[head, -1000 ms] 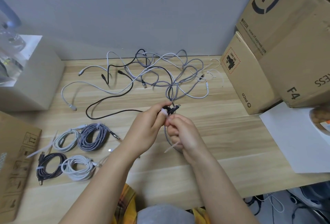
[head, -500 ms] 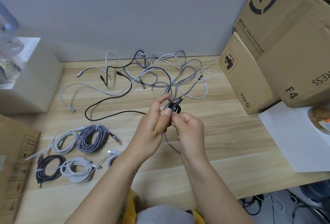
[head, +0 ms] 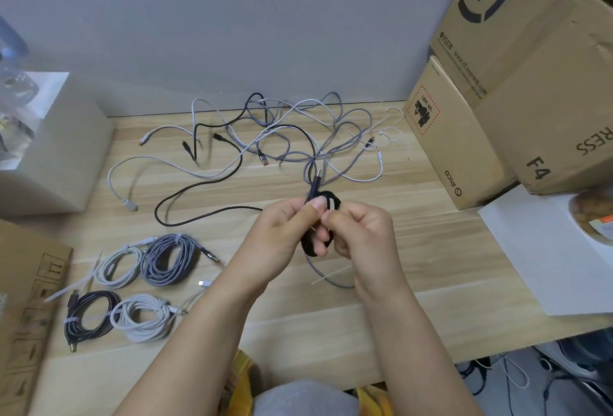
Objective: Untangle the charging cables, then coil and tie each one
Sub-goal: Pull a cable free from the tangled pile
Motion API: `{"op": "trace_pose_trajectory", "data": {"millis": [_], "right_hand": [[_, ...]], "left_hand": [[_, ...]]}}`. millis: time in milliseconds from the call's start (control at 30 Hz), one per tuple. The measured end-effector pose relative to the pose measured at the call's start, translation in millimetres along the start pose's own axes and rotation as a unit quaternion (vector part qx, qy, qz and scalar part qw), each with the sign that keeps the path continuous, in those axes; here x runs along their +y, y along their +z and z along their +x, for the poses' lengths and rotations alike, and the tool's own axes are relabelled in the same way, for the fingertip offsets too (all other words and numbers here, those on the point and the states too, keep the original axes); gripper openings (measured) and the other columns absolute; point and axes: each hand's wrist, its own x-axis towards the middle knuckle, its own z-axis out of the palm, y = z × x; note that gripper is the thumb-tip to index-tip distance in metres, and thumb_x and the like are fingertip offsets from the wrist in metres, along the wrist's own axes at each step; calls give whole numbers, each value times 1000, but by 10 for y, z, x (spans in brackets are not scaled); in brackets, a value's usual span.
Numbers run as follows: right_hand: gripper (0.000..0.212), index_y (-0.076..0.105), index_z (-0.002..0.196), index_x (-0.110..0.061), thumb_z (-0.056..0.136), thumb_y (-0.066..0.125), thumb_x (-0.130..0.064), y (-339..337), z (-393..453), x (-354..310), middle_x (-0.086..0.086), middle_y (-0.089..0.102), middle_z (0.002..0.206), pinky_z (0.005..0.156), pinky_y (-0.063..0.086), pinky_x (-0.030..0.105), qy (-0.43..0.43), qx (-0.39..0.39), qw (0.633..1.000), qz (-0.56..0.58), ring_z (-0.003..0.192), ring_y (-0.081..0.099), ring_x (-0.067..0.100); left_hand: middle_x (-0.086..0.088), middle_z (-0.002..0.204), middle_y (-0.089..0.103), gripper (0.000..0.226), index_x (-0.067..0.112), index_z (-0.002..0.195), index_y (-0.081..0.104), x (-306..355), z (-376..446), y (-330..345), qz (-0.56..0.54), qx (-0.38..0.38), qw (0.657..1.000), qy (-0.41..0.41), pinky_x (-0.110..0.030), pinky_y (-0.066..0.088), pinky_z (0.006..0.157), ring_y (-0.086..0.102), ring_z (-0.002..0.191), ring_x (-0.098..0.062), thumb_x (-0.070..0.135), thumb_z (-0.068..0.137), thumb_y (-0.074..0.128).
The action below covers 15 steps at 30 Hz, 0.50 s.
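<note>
My left hand [head: 287, 233] and my right hand [head: 360, 233] meet above the wooden table [head: 298, 316]. Together they grip a small coil of black cable [head: 330, 200], whose plug end sticks up above my fingers. A thin white tie [head: 331, 275] pokes out below my right hand. A grey braided cable [head: 318, 271] loops under the hands. Behind them lies a tangle of grey, white and black cables [head: 282, 140]. Several coiled and tied cables [head: 139, 286] lie at the front left.
Large cardboard boxes [head: 497, 84] stand at the right, with a white sheet [head: 544, 250] in front of them. A pale box [head: 56, 150] sits at the left, and a flat carton [head: 26, 299] lies at the front left. Spare white ties [head: 71, 289] lie beside the coils.
The coil and both hands have shifted slightly right and up. My fingers have closed tighter around the black coil, and the plug end now points upward.
</note>
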Motion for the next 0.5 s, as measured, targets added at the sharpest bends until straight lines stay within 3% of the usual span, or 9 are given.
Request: {"op": "trace_pose_trajectory", "data": {"millis": [133, 233, 333, 400, 500], "right_hand": [[32, 44, 34, -18, 63, 54, -10, -7, -17, -69, -3, 28, 36, 47, 21, 26, 31, -8, 989, 144, 33, 35, 14], [28, 40, 35, -23, 55, 59, -19, 9, -17, -74, -6, 20, 36, 44, 37, 26, 24, -15, 967, 253, 42, 30, 17], [31, 36, 37, -24, 57, 59, -22, -5, -21, -68, 0, 10, 42, 43, 42, 26, 25, -25, 951, 308, 45, 38, 17], [36, 32, 39, -24, 63, 59, -20, -35, -4, -63, -2, 11, 40, 40, 36, 23, 42, -20, 955, 292, 42, 34, 18], [38, 33, 44, -21, 73, 58, -20, -51, 39, -13, -8, 20, 37, 40, 10, 22, 98, 7, 959, 265, 33, 17, 9]], "left_hand": [[4, 51, 57, 33, 8, 67, 55, 80, 5, -4, 16, -12, 1000, 9, -12, 39, 53, 51, 47, -8, 23, 96, 47], [5, 56, 58, 30, 11, 67, 58, 133, 9, -5, -13, -32, 999, 6, -14, 39, 49, 51, 45, -9, 31, 89, 49], [4, 56, 57, 31, 12, 67, 59, 140, 14, 2, -46, -47, 998, 4, -14, 38, 48, 48, 44, -10, 33, 86, 46], [3, 52, 55, 30, 11, 70, 59, 107, 22, 5, -76, -52, 996, -7, -15, 38, 49, 45, 44, -11, 32, 86, 46], [2, 53, 49, 27, 11, 76, 67, 35, 47, -49, -142, -59, 988, -28, -16, 38, 49, 41, 45, -11, 26, 85, 47]]}}
